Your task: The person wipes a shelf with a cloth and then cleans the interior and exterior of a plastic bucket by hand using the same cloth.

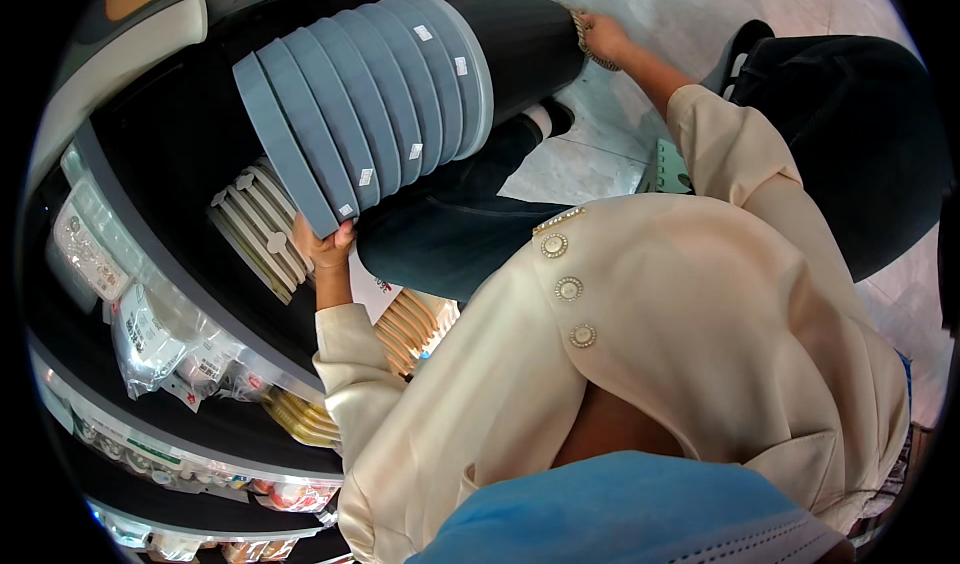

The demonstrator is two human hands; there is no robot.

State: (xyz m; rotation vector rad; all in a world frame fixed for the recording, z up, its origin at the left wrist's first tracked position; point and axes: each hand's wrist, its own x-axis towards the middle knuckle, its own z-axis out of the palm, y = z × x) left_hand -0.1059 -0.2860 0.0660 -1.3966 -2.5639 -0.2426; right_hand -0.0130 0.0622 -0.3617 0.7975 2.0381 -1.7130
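Observation:
A nested stack of grey-blue round plastic bins or buckets (367, 106) lies tilted on its side over the black shelf. My left hand (324, 245) grips the lower rim at the stack's left end, thumb on the outside. Several small white stickers are on the bins. From the stack's right end extends a black tapered container (521, 57). At its far end, my right hand (602, 38) holds a braided, rope-like rim or band (589, 42). Whether the black piece sits inside the grey stack cannot be told.
Beige slatted plastic items (262, 226) and tan hangers (409, 327) are beside my left forearm. Curved shelves with packaged goods (154, 339) run down the left. A green plastic item (671, 168) is on the tiled floor (577, 170). My bent, dark-trousered leg (442, 241) is under the stack.

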